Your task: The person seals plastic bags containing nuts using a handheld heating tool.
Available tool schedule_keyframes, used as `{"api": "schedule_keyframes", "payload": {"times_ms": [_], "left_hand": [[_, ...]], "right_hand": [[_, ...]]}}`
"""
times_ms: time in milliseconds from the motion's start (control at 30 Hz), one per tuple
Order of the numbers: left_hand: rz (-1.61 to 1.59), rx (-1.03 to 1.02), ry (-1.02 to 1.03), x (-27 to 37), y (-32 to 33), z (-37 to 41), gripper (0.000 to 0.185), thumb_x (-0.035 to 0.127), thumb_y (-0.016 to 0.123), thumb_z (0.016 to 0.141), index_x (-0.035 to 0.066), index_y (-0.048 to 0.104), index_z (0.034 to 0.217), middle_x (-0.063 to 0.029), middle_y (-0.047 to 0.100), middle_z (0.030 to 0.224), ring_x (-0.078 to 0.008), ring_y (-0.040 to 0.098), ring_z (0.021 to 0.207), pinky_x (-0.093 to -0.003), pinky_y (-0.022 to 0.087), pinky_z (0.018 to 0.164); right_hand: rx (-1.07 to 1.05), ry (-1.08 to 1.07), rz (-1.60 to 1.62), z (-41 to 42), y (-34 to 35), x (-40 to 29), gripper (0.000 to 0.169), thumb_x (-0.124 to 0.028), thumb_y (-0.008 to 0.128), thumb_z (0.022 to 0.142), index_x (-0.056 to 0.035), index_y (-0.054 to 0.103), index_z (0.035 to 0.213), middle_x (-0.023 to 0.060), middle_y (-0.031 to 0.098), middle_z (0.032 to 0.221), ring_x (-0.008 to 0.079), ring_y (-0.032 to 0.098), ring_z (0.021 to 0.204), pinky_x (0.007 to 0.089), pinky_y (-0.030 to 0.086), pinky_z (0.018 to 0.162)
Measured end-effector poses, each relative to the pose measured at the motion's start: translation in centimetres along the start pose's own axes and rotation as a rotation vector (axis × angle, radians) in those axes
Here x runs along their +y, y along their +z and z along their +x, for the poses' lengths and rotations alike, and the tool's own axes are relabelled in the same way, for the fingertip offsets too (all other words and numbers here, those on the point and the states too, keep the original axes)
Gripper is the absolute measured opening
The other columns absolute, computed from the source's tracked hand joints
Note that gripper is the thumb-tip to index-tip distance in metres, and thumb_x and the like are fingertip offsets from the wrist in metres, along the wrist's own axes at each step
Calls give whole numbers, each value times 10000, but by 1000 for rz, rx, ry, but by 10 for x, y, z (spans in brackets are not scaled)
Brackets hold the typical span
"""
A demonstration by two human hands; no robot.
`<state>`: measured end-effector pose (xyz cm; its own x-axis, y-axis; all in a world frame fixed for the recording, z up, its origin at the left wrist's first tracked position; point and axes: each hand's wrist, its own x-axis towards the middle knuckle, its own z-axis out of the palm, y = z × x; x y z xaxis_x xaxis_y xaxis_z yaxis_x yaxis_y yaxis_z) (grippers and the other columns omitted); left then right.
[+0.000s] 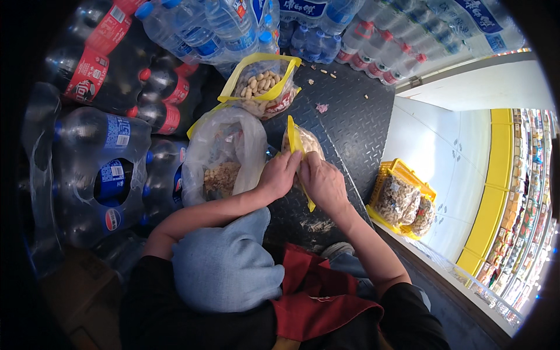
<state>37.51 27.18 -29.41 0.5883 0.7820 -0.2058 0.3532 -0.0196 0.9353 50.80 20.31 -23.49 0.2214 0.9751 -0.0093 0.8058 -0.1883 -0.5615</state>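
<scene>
Both my hands pinch the yellow top edge of a clear plastic bag of peanuts [309,141], which stands on the black diamond-plate floor [354,127]. My left hand [280,174] grips the edge near its middle, and my right hand [321,179] holds it just beside, thumbs close together. Whether the bag's top is sealed cannot be made out. Left of my left hand, a whitish plastic bag [250,131] gapes with brown crumbly bits inside. Beyond it stands another yellow-edged bag [286,89], its mouth wide, with unshelled peanuts [261,83] showing.
Shrink-wrapped cola bottles [94,65] and blue-labelled bottles [105,162] line the left. Water bottle packs [236,26] stand at the back. Peanut shells [323,71] litter the plate. A yellow basket [398,168] with filled peanut bags sits lower right, before shelves [520,188].
</scene>
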Motion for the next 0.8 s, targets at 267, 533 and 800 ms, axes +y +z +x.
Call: {"api": "schedule_keyframes", "payload": {"times_ms": [267,533,800], "left_hand": [[-121,-29,-109,5,0,-2,448,400,429,1072,18,621,939,-165,628,641,-383,649,642,-466,478,598],[-63,-103,-4,4,-5,0,393,343,423,1084,14,609,973,-144,643,686,-305,660,621,-408,489,582],[98,-122,50,22,-5,1,339,289,443,1071,11,601,956,-179,648,700,-371,671,672,-452,498,602]], "right_hand": [[83,209,261,-2,13,4,164,-173,599,958,-24,536,930,266,646,749,447,670,708,512,542,635],[-4,151,151,4,-4,4,210,-226,599,964,-24,568,1011,237,672,769,425,683,731,480,538,651],[-154,29,-98,10,-40,-12,229,-224,608,936,-20,576,1035,235,680,778,418,688,744,482,559,683]]}}
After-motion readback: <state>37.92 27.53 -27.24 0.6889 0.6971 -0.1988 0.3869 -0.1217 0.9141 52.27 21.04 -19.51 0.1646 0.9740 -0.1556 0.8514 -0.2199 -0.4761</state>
